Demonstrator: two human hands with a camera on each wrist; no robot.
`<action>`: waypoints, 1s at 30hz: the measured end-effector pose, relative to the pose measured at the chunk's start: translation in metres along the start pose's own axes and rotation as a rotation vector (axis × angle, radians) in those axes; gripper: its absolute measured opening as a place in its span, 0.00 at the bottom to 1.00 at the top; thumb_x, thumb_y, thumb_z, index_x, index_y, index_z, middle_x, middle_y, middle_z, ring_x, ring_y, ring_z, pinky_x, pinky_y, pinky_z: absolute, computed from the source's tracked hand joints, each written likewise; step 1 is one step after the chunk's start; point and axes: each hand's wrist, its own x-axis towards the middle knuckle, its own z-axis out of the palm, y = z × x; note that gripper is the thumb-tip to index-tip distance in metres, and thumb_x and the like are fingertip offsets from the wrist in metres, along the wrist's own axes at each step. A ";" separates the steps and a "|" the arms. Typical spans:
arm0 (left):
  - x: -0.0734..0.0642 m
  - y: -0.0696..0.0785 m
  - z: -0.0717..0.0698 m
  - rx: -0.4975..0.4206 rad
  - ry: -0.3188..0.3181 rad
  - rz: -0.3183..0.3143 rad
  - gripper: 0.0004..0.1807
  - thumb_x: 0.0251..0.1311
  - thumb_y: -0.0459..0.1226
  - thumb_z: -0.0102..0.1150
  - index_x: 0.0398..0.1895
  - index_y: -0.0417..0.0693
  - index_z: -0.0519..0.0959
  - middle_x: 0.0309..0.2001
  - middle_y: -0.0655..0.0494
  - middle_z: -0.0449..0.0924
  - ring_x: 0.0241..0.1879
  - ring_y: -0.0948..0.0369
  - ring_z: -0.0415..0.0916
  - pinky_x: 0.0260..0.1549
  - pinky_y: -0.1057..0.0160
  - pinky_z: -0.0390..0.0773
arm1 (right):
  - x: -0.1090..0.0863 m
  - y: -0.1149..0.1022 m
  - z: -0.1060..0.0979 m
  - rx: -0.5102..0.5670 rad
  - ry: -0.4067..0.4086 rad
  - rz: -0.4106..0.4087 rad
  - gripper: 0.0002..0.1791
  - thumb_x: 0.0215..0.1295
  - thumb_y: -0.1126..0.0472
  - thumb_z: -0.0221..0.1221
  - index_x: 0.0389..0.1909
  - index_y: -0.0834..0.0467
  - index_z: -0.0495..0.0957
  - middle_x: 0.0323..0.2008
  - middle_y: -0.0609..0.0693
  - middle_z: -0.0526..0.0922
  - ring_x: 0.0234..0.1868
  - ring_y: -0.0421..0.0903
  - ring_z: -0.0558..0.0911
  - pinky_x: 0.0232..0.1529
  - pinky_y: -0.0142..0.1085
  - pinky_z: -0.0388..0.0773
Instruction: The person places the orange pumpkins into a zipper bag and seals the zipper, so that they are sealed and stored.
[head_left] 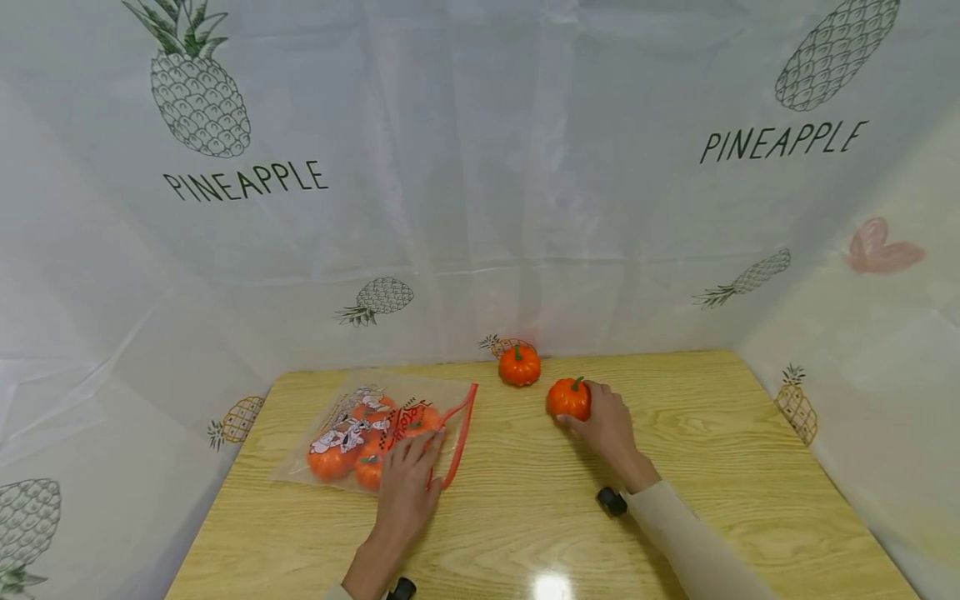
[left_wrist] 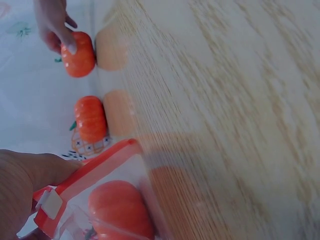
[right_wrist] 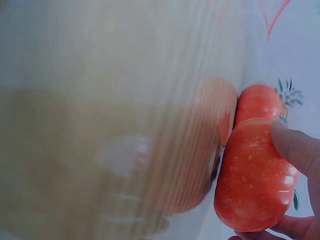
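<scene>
My right hand (head_left: 611, 429) grips a small orange toy pumpkin (head_left: 568, 400) with a green stem, thumb on one side and fingers on the other. In the right wrist view this pumpkin (right_wrist: 257, 175) fills the grasp, close to the tabletop. A second toy pumpkin (head_left: 519, 365) sits by the back edge, left of the held one. My left hand (head_left: 408, 487) holds the red-edged mouth of a clear printed zip bag (head_left: 337, 421) lying on the left. Several pumpkins are inside the bag. The left wrist view shows the white slider (left_wrist: 50, 202) beside the hand.
The wooden table (head_left: 510, 533) is backed by a white curtain (head_left: 480, 167) printed with pineapples, which also hangs at both sides. Black wrist straps show on both arms.
</scene>
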 end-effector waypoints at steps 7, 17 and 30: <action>0.000 -0.001 0.001 0.004 0.003 0.000 0.42 0.42 0.29 0.85 0.67 0.42 0.81 0.61 0.50 0.81 0.57 0.47 0.74 0.57 0.42 0.76 | -0.019 -0.012 0.001 -0.001 -0.002 -0.063 0.43 0.58 0.52 0.79 0.66 0.72 0.72 0.58 0.69 0.80 0.54 0.68 0.79 0.56 0.63 0.78; 0.000 0.001 -0.002 -0.010 0.018 0.000 0.43 0.40 0.27 0.86 0.67 0.43 0.82 0.60 0.50 0.82 0.57 0.48 0.75 0.56 0.42 0.76 | -0.037 -0.045 0.014 0.031 -0.040 -0.133 0.42 0.55 0.51 0.80 0.64 0.70 0.74 0.57 0.65 0.81 0.56 0.64 0.80 0.59 0.60 0.78; 0.000 0.002 -0.003 -0.005 0.044 0.012 0.41 0.39 0.27 0.85 0.65 0.40 0.83 0.59 0.49 0.82 0.56 0.47 0.75 0.55 0.42 0.76 | -0.049 -0.085 0.039 0.057 -0.094 -0.244 0.43 0.55 0.48 0.80 0.65 0.67 0.75 0.57 0.61 0.82 0.56 0.61 0.80 0.57 0.57 0.79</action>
